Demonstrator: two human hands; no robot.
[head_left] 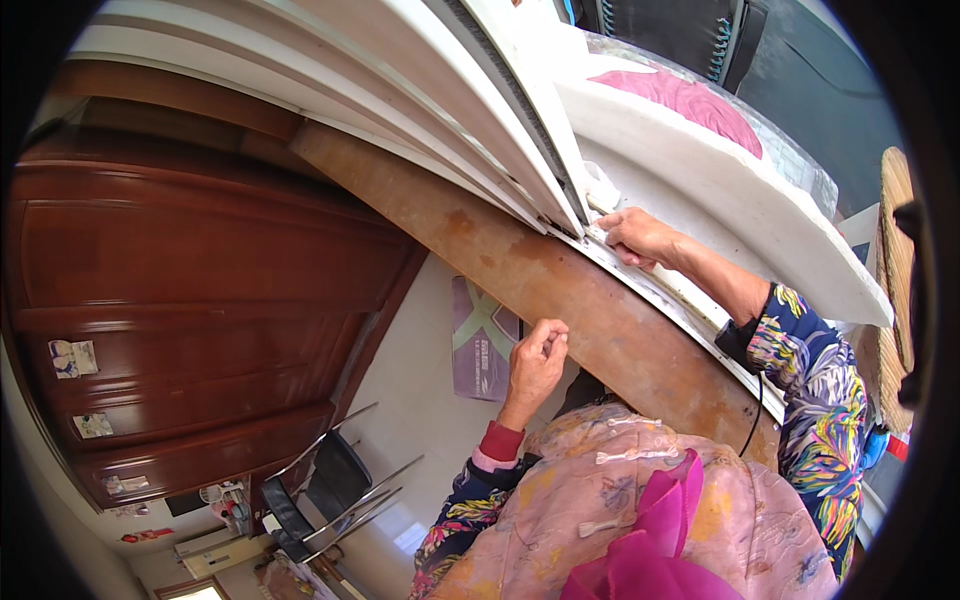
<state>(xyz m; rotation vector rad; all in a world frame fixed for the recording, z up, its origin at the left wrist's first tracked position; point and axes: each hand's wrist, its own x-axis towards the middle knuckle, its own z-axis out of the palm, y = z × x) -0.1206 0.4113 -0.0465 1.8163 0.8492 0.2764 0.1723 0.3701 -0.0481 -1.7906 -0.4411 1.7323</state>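
Note:
My right hand (645, 238) reaches out over the window track (690, 300), its index finger stretched toward the foot of the white sliding frame (520, 130) and the other fingers bent under. A crumpled white piece, perhaps cloth or tissue (600, 188), lies just beyond that fingertip. Above the near edge of the brown stone sill (500, 245), my left hand (538, 365) is closed with the fingertips together; whether anything small sits in them is hidden. Brown stains mark the sill.
Outside the track stands a curved white panel (720, 190), with pink cloth (690, 100) behind it. Wooden boards (893, 280) rise at the far right. Below the sill are a purple box (478, 350) and a black chair (335, 480). Dark red cabinets (180, 260) fill the left.

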